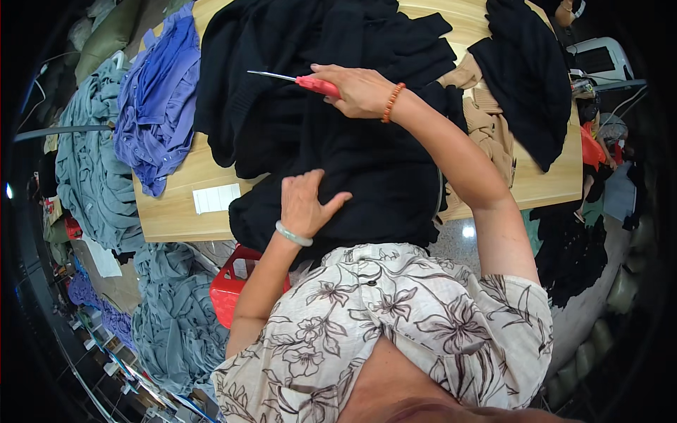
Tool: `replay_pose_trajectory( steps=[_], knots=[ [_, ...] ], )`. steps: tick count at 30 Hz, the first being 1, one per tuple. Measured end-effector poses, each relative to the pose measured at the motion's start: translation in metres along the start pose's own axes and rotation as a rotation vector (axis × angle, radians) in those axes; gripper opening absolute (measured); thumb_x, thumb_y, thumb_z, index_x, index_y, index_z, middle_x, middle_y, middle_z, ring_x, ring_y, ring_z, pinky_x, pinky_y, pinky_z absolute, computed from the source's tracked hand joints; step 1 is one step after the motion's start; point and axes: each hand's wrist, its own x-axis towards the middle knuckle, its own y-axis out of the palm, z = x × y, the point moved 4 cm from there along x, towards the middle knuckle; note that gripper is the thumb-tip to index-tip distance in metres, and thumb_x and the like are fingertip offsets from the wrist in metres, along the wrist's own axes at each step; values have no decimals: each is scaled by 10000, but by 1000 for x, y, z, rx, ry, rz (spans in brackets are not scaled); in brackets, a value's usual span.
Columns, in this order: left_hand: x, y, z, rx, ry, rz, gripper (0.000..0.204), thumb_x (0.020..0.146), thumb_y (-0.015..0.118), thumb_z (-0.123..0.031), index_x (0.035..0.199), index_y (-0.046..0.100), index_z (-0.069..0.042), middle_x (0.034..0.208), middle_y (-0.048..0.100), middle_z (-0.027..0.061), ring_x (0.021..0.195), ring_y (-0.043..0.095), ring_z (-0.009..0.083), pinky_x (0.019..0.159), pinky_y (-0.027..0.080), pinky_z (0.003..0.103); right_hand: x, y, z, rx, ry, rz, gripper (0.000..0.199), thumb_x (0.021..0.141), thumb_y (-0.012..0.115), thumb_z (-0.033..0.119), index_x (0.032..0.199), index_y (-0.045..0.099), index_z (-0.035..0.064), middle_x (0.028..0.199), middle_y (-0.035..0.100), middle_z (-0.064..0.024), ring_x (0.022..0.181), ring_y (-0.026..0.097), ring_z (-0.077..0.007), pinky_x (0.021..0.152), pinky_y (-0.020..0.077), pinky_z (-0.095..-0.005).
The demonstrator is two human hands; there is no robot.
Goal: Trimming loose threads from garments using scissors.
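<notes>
A black garment point(367, 162) lies spread over a wooden table point(176, 211). My left hand point(305, 203) lies flat on its near part, fingers apart, with a pale bangle on the wrist. My right hand point(360, 90), with an orange bead bracelet, grips red-handled scissors point(296, 80) whose thin blades point left over the black cloth. More black garments point(282, 56) are piled around it.
Purple-blue garments point(159, 99) hang over the table's left end, grey-green ones point(92, 162) beside and below them. A tan garment point(486, 120) and another black garment point(529, 77) lie at the right. A white paper point(216, 198) sits near the front edge. A red basket point(229, 289) stands under the table.
</notes>
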Motion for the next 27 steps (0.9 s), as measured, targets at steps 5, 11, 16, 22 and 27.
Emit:
replay_pose_trajectory(
  steps=[5, 11, 16, 22, 27],
  knots=[
    [-23, 14, 18, -117, -150, 32, 629, 745, 765, -494, 1083, 635, 20, 945, 680, 137, 847, 643, 285, 750, 443, 366, -18, -2, -22, -142, 174, 69, 378, 867, 587, 202, 1243, 574, 162, 1029, 693, -109, 904, 681, -306, 780, 523, -428],
    [-13, 14, 30, -181, -141, 106, 613, 732, 787, -470, 1099, 635, -4, 959, 658, 116, 862, 625, 267, 756, 432, 359, -148, -4, -58, -142, 433, 225, 357, 855, 621, 153, 1199, 527, 145, 872, 655, -186, 834, 634, -396, 722, 498, -498],
    [15, 3, 22, -176, -97, 61, 771, 688, 807, -487, 1257, 551, -34, 1218, 539, 161, 1119, 503, 325, 888, 389, 425, -222, 2, -44, -7, 735, 85, 552, 868, 611, 66, 1388, 483, 197, 982, 627, -206, 932, 613, -406, 813, 497, -451],
    [77, 59, 2, -390, 112, 174, 875, 697, 774, -518, 1332, 471, 1, 1201, 599, 208, 1085, 578, 359, 901, 445, 426, -167, -38, -27, -26, 376, -216, 506, 790, 591, -79, 1273, 564, 67, 1148, 625, -136, 1084, 562, -336, 942, 469, -387],
    [69, 64, -46, -331, 343, 427, 657, 747, 713, -480, 1267, 587, -99, 1100, 623, 117, 1036, 574, 296, 852, 417, 409, -94, -38, 4, 133, 85, -164, 460, 759, 632, -27, 1206, 606, 82, 1188, 636, -129, 1114, 585, -334, 969, 473, -398]
  ],
)
